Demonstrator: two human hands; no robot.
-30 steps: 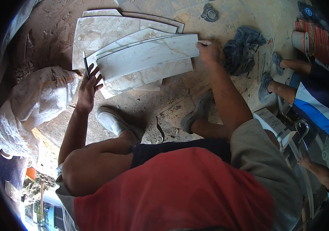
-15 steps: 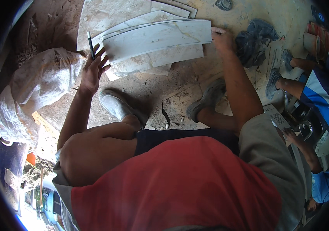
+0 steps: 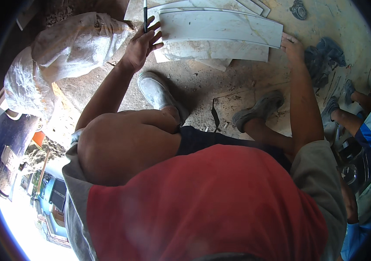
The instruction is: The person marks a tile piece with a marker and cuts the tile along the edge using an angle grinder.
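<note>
Left hand (image 3: 141,43) grips a dark pencil (image 3: 145,15), pinched upright between thumb and forefinger, the other fingers spread and resting on the left end of the top marble-look tile (image 3: 220,27). That tile, long, pale and grey-veined, lies flat across a loose stack of tiles (image 3: 213,51) on the dusty concrete floor (image 3: 203,87), stretching from the left hand's fingertips all the way over to the right hand (image 3: 291,45). The right hand sits at the tile's far right edge, fingers curled down against it; how tightly it grips, I cannot tell from here. Just left of the pencil hand, a big white sack (image 3: 70,45) slumps on the ground. Below the left wrist, a dusty grey shoe (image 3: 159,93); below the right forearm, the other shoe (image 3: 259,108). Right of the right hand, a crumpled blue-grey cloth (image 3: 324,56) on the floor, and beyond it another person's legs (image 3: 350,113) in blue and white at the picture's right rim
</note>
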